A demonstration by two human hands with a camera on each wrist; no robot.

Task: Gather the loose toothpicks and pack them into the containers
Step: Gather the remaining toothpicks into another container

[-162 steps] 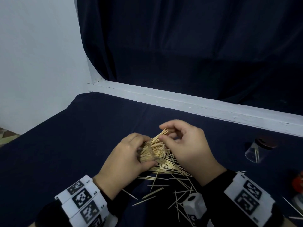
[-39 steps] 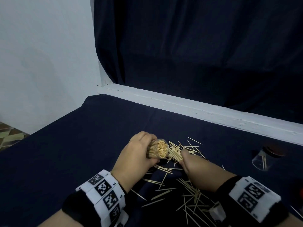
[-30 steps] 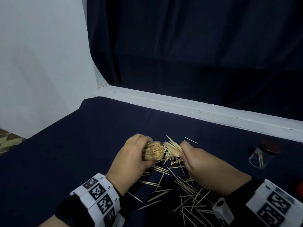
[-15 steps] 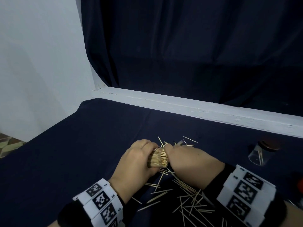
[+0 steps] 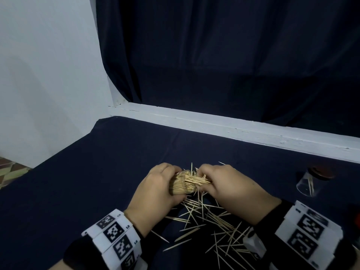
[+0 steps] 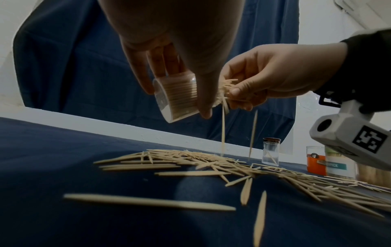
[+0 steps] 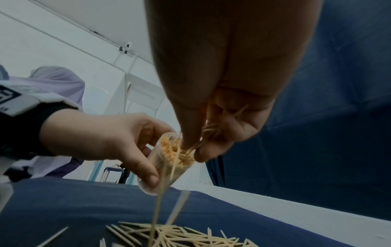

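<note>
— While loose pale wooden toothpicks point(image 5: 206, 221) litter the near dark cloth, how far along?
— Partway; many remain. Left hand point(image 5: 155, 193) grips a nearly full clear plastic tube point(image 6: 175, 97); right hand point(image 5: 229, 184) pinches a bundle point(image 5: 196, 181) at its mouth.
— Farther right?
— A small clear jar point(image 5: 309, 182), nearly empty.

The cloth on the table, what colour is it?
The cloth is plain dark navy blue, without pattern; the head view shows it best.

Staged recording setup: navy backdrop curtain point(image 5: 224, 55), cloth-draped table point(image 5: 97, 172), white wall point(image 5: 44, 65)
</note>
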